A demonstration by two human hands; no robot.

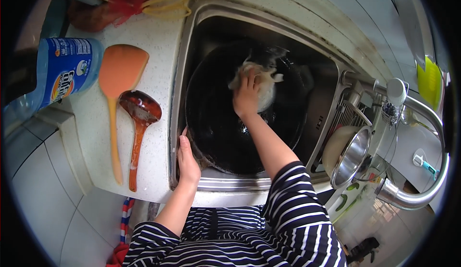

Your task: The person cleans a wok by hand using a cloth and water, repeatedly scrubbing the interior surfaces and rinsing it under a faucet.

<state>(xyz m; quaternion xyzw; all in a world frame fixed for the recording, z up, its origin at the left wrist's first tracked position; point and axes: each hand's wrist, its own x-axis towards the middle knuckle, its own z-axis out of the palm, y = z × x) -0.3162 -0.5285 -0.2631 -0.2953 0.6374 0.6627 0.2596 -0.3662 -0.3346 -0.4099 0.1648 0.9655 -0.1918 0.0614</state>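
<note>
A large black wok (216, 130) sits in a stainless steel sink (237, 184). Inside it, my right hand (248, 92) presses a wet whitish cloth (266, 90) against the surface, fingers bunched on the fabric. My left hand (189, 159) grips the wok's near-left edge, close to the sink rim; some of its fingers are hidden. On the counter left of the sink lie an orange spatula (122, 72) and a reddish-brown ladle (138, 123), its bowl wet.
A blue-labelled bottle (68, 69) lies at the left. A red mesh bag (126, 0) rests on the back counter. At the right, a curved metal faucet (441, 133) arches near a steel bowl (351, 157) and a wire rack (344, 112). Green vegetable pieces (342, 202) lie beyond.
</note>
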